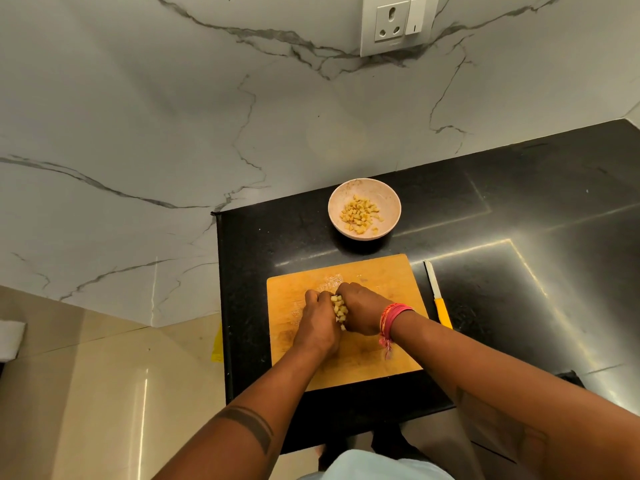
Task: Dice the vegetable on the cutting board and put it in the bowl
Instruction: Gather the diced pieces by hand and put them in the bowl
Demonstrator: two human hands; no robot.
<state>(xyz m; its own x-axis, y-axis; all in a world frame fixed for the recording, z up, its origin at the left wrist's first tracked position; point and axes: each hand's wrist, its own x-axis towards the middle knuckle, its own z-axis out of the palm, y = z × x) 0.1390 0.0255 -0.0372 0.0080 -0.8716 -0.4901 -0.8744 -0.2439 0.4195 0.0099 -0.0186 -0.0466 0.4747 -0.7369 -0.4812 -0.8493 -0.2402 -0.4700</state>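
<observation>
Both hands, left hand [320, 318] and right hand [360, 308], cup together on the cutting board [391, 282], fingers curled round the diced pieces [339, 310].

A polished black stone counter [519, 237] is reflecting light. On it are lying a matt wooden cutting board [381, 275], a speckled matt bowl [388, 199] and a yellow plastic-handled knife [438, 299]. Glossy veined marble wall [173, 116] behind.
</observation>
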